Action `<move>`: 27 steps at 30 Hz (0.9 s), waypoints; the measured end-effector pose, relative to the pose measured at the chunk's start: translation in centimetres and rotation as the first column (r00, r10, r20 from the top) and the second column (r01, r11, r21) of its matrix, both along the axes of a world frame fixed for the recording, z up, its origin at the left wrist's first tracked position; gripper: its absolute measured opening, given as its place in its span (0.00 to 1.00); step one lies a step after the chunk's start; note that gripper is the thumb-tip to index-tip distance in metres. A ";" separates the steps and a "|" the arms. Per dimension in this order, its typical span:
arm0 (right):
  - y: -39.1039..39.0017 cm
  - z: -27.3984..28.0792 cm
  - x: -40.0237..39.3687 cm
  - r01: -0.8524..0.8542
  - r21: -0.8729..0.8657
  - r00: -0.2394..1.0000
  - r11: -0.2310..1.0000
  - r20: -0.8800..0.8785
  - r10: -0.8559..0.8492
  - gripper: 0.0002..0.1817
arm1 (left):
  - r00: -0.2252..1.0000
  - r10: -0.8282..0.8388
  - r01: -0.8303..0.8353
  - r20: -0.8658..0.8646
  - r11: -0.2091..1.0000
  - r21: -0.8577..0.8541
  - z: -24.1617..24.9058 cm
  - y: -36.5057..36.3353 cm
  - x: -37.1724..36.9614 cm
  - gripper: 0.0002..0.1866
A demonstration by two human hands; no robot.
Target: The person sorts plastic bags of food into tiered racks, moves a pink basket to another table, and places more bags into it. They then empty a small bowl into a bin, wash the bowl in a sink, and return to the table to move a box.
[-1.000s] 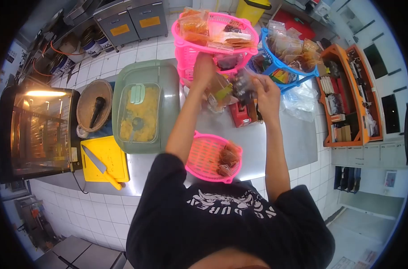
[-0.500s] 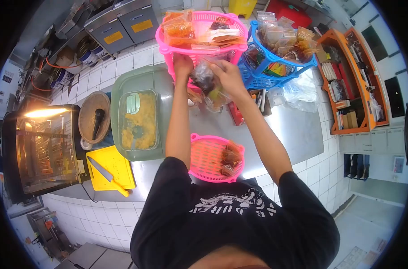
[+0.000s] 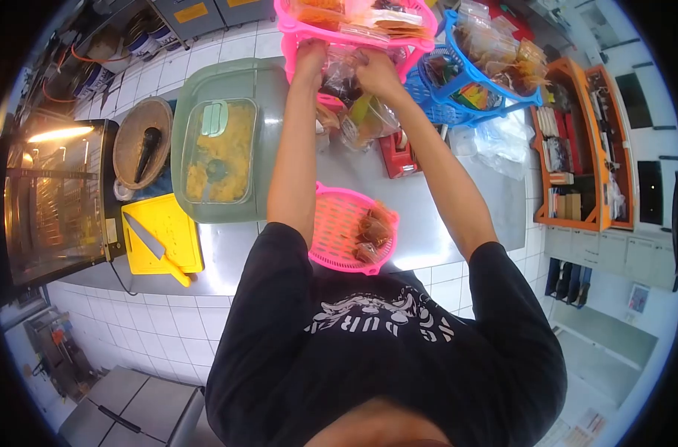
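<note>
Both my hands reach into the lower tier of a pink stacked basket (image 3: 357,33). Between them sit clear plastic bags (image 3: 342,80) with dark contents. My right hand (image 3: 376,73) is closed on the edge of these bags, fingers bent over the plastic. My left hand (image 3: 311,61) is at the left side of the opening; its fingers go in under the upper rim and are hidden. Just below hangs a clear bag with something green and yellow (image 3: 365,119). Close to my body, a shallow pink basket (image 3: 339,223) holds small bags of reddish-brown stuff (image 3: 374,232) on its right side.
A blue stacked basket (image 3: 458,74) full of packets stands right, beside loose clear plastic bags (image 3: 495,145) and a red tape dispenser (image 3: 398,154). Left are a green lidded tub (image 3: 186,149), a yellow cutting board (image 3: 156,253) with a knife (image 3: 147,237), and a lit glass cabinet (image 3: 59,201).
The view has shifted, so the pink stack sits higher in the picture. My right hand has carried the bag with dark contents further into the lower tier.
</note>
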State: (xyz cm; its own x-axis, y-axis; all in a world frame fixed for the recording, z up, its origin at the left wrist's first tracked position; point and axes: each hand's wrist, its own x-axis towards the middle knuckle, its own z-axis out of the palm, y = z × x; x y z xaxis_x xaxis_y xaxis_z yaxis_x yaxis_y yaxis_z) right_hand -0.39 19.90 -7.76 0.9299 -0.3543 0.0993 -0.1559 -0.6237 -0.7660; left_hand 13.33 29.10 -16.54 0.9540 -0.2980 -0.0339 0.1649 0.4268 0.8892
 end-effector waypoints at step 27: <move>-3.5 -0.7 1.9 -0.270 -0.401 0.950 0.876 0.040 0.311 0.18 | 0.885 0.175 -0.375 0.432 0.818 0.436 2.6 0.1 -2.7 0.19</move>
